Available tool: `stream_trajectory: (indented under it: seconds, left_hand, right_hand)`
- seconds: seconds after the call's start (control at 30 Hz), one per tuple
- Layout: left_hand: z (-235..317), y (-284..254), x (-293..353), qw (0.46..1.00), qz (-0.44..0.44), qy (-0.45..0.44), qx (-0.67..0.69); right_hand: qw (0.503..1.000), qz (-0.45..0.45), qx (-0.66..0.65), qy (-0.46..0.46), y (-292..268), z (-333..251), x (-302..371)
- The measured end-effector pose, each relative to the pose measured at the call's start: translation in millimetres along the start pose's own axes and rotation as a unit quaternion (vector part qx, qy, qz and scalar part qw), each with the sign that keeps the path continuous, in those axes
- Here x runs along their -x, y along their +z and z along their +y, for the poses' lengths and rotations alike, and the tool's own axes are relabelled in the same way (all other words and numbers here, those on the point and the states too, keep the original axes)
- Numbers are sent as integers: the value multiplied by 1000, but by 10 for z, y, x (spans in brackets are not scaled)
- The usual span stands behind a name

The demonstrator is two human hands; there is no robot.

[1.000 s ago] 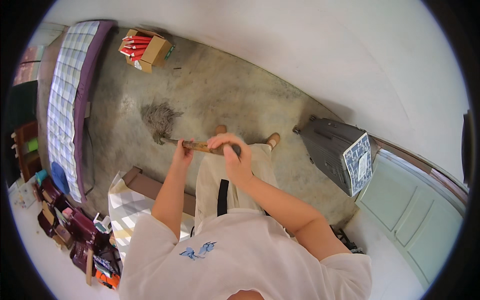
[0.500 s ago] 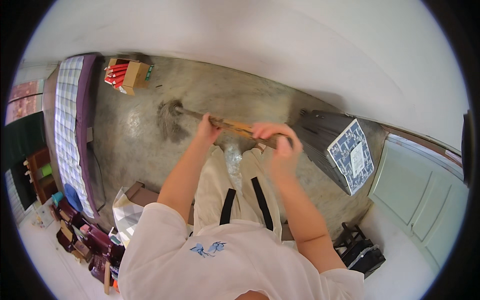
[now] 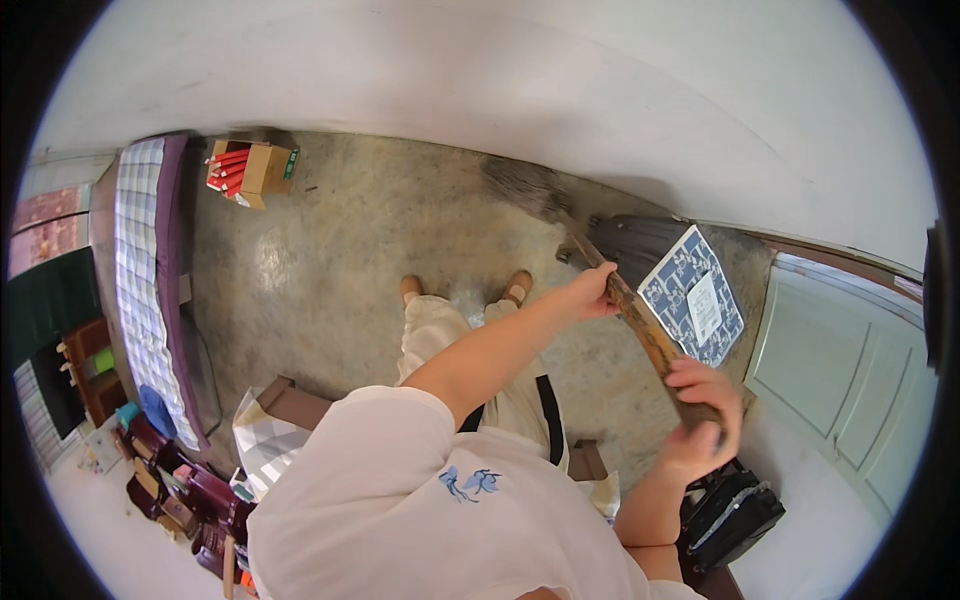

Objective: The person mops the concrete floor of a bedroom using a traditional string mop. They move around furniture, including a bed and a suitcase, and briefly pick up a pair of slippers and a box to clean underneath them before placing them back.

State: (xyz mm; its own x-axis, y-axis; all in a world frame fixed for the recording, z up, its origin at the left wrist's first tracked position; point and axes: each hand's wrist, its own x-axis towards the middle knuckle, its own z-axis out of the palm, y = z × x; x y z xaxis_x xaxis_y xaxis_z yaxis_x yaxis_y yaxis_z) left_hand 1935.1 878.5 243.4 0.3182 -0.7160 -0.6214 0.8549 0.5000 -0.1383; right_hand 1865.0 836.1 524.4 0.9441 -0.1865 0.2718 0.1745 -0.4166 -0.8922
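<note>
From my station, I have the left hand (image 3: 598, 292) closed around the shaft of a long brown wooden mop with grey strands (image 3: 649, 334); the right hand (image 3: 706, 415) wraps its butt, spaced apart probably for leverage. The strands lie ahead of both, near the white wall (image 3: 450, 80).

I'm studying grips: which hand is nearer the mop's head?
The left hand, partway along the wooden handle; the right hand grips its end farthest from the mop head.
</note>
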Motion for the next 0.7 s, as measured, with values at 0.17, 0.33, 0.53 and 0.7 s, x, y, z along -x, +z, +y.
stream_trajectory:
  seconds: [0.17, 0.33, 0.53, 0.7]
  left_hand:
    - [148, -547, 210, 995, -54, -18, 80]
    - [619, -1070, 989, 998, -36, 20, 54]
    - [1287, -1790, 2089, 989, -19, 78, 126]
    - [1698, -2711, 3051, 963, -46, 173, 203]
  right_hand:
    - [974, -170, 99, -115, 920, -157, 147]
    - [941, -262, 101, -187, 1809, -676, 284]
    - [920, -304, 53, -242, 2726, -1245, 605]
    - [881, -399, 8, -255, 3406, -1455, 1001]
